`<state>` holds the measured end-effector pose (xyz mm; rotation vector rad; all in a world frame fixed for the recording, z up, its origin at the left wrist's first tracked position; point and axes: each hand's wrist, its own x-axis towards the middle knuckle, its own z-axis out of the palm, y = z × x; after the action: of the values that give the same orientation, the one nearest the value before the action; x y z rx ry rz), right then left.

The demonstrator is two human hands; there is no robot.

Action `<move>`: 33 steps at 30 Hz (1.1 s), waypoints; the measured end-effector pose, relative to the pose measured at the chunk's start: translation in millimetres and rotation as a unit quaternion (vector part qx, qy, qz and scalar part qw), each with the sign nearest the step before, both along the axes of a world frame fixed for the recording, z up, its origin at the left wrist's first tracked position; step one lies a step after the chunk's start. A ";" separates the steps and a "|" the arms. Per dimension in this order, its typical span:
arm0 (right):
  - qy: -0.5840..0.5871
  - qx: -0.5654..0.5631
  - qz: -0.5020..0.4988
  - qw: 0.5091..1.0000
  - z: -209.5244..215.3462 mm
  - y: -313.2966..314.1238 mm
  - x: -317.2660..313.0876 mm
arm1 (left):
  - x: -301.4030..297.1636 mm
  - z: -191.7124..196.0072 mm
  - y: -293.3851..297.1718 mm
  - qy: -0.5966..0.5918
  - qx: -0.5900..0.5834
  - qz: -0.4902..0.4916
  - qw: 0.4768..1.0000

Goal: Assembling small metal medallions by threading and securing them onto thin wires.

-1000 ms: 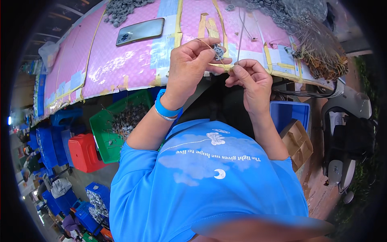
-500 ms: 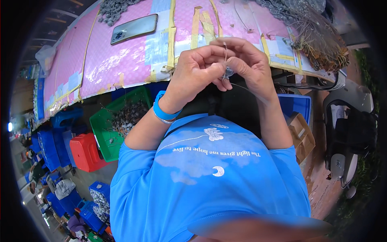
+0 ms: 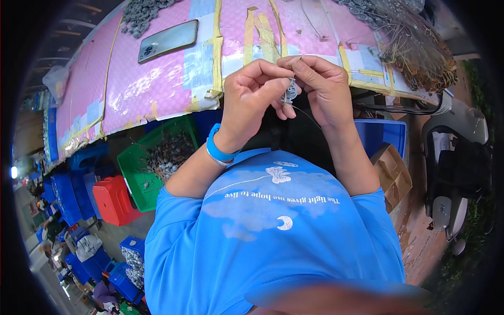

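My left hand (image 3: 255, 101) and my right hand (image 3: 325, 89) meet in front of my chest, just below the edge of the pink table (image 3: 121, 89). Between the fingertips of both hands I pinch a small grey metal piece (image 3: 289, 94) with a thin wire (image 3: 307, 113) trailing down to the right from it. A blue band (image 3: 218, 151) circles my left wrist.
A phone (image 3: 168, 40) lies on the pink table, a heap of grey pieces (image 3: 139, 16) behind it. Bundled wires (image 3: 415, 47) lie at the table's right end. Below stand a green crate (image 3: 157, 157) of grey parts, a red box (image 3: 115, 199), blue crates (image 3: 386, 136) and a cardboard box (image 3: 394, 176).
My hands have come together and lowered slightly toward my chest, and the grey piece now sits between both sets of fingertips.
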<state>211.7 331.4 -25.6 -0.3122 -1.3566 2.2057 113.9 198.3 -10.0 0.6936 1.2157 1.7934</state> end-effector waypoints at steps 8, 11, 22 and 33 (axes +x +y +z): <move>-0.048 -0.062 0.054 0.995 -4.5 5.3 -6.7 | -3.7 -6.8 0.2 0.039 0.065 -0.018 0.997; -0.077 -0.024 0.058 0.995 -2.9 4.4 -17.5 | -17.5 -8.0 -3.0 0.012 0.053 -0.032 0.998; -0.251 0.635 -0.158 0.713 34.0 136.8 -119.7 | -36.3 -19.3 -14.3 0.023 -0.015 -0.037 0.999; -0.313 0.663 -0.184 0.654 11.5 131.8 -152.0 | -40.2 -19.2 -11.0 0.014 -0.043 -0.052 0.998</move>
<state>59.7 463.2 -14.2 -0.6810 -2.5435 0.3184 73.7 187.3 -29.3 0.7203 1.2449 1.6414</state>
